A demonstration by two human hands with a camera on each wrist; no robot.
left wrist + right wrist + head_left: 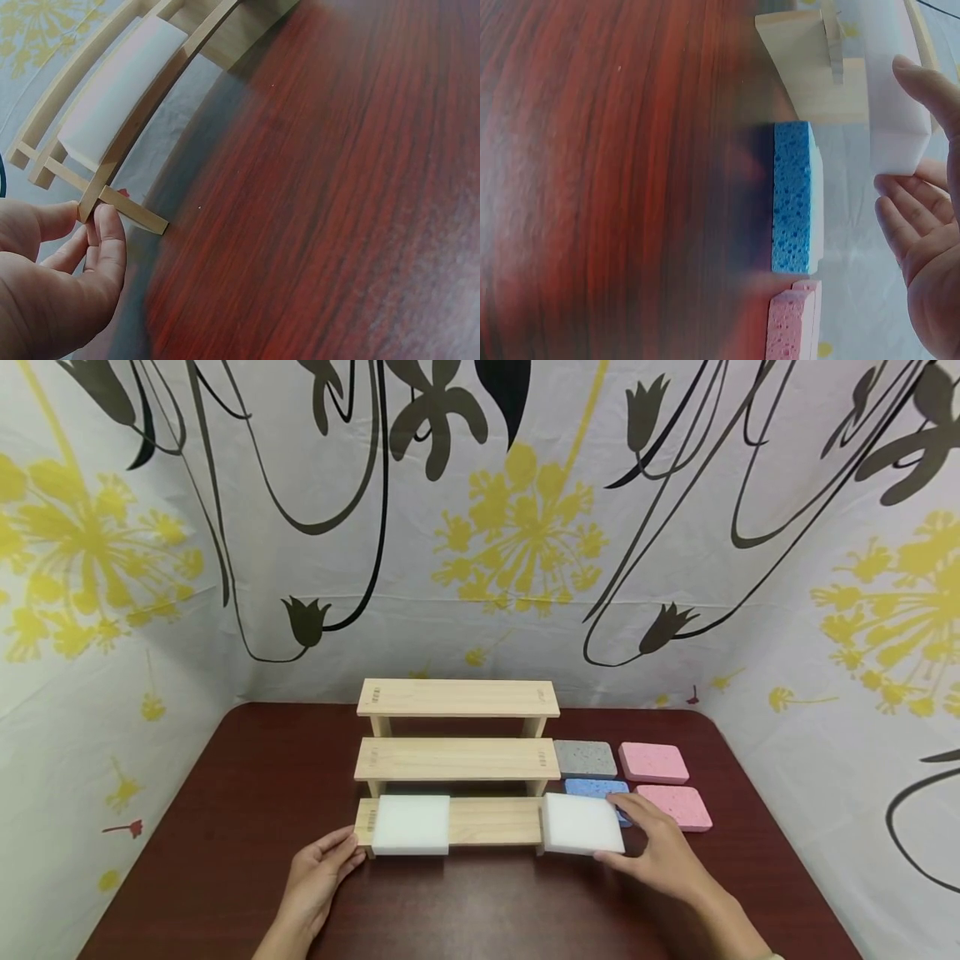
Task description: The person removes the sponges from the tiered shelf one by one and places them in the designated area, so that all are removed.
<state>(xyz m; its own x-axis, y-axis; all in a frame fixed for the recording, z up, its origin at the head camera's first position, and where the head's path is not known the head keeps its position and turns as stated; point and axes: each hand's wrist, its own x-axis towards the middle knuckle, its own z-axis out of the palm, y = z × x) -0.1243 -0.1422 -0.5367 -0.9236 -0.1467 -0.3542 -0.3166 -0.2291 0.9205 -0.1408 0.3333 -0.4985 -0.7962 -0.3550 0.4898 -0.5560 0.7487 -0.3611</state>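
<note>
A three-tier wooden stand (pixel 495 821) is on the table, its lowest step nearest me. My left hand (pixel 318 877) pinches the left end of that step between thumb and fingers, as the left wrist view also shows. One white sponge (pixel 411 825) lies flat on the step toward its left end. My right hand (pixel 660 852) grips a second white sponge (pixel 583 823) between the thumb (pixel 922 82) at its near side and the fingers at its far side. This sponge is at the step's right end, slightly turned and jutting past it, partly over a blue sponge (pixel 592 787).
Right of the stand lie a grey sponge (pixel 585 760) and two pink sponges (pixel 654 763), with the blue one among them. The two upper steps (pixel 457 697) rise behind. A patterned cloth (pixel 517 643) hangs round the dark red table (pixel 285 760).
</note>
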